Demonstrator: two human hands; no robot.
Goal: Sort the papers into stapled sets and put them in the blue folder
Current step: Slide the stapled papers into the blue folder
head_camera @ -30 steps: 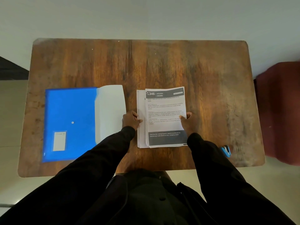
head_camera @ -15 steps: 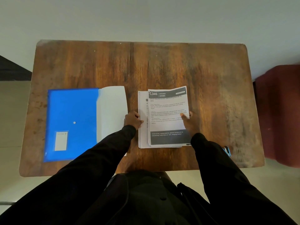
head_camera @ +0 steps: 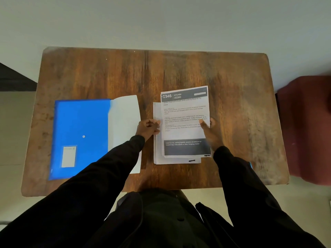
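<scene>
The right hand (head_camera: 211, 133) pinches the printed top sheet (head_camera: 185, 120) at its three o'clock edge, thumb on top. The left hand (head_camera: 148, 128), fingers curled, holds the paper stack (head_camera: 158, 149) at its nine o'clock edge. The blue folder (head_camera: 80, 136) lies at nine o'clock of the stack.

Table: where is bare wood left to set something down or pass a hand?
The far strip of the table beyond the blue folder and paper stack is bare, as is the wood right of the top sheet. It is crowded between folder and stack, where the left hand sits, and along the near edge under both sleeves.
</scene>
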